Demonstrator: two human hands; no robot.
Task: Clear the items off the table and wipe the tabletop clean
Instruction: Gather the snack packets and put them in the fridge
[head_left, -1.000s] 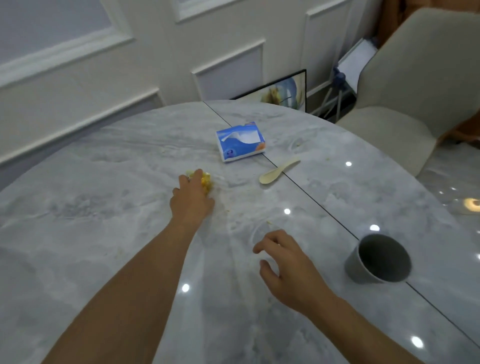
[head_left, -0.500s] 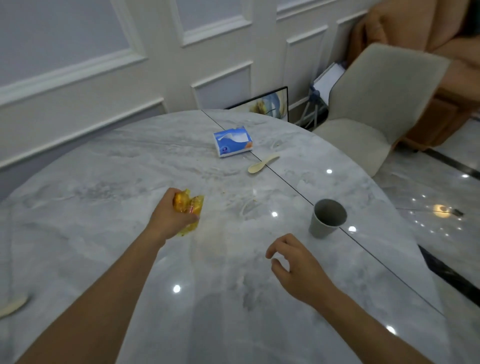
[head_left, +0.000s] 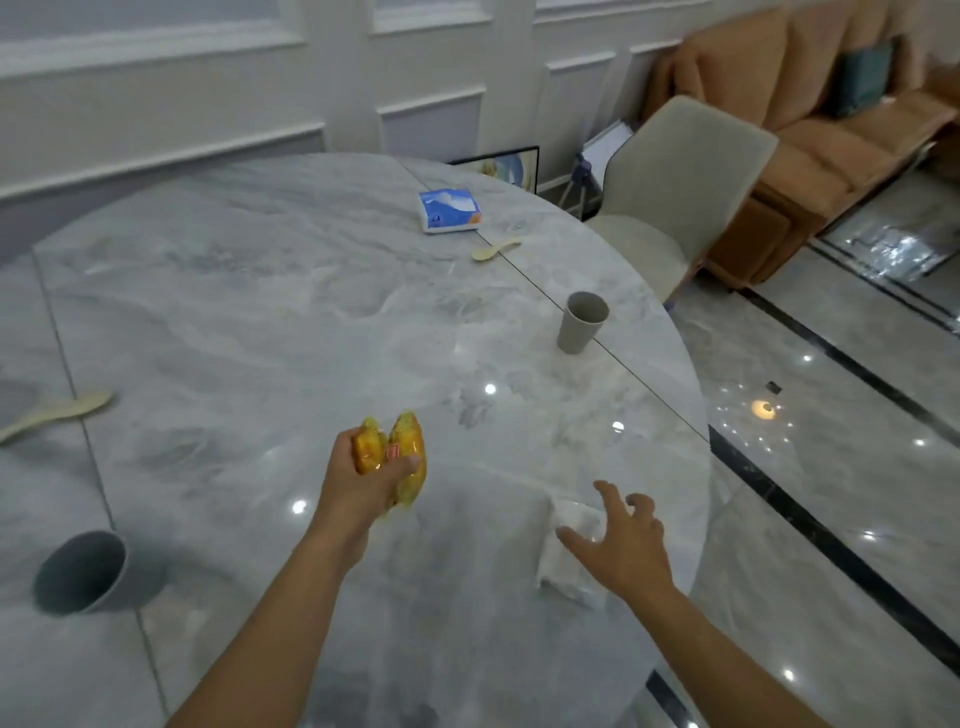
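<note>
The right hand (head_left: 626, 548), fingers spread and empty, is poised just above the tissue (head_left: 563, 571), which lies nearer to it than to the left hand (head_left: 358, 491) gripping a wrapper (head_left: 402, 457).

Left hand (head_left: 358, 483) up off grey marble surface (head_left: 260, 312), no more pressing down. Crumpled yellow plastic wrapper (head_left: 395, 452) now gripped in fingers (head_left: 408, 461), carried back toward near edge. Right hand (head_left: 623, 545) gone from loose curl to fingers spread wide, out right over crumpled white cloth (head_left: 566, 566). View pulled back: dark grey cup (head_left: 83, 571) and cream plastic spoon (head_left: 57, 410) newly in sight at left.
</note>
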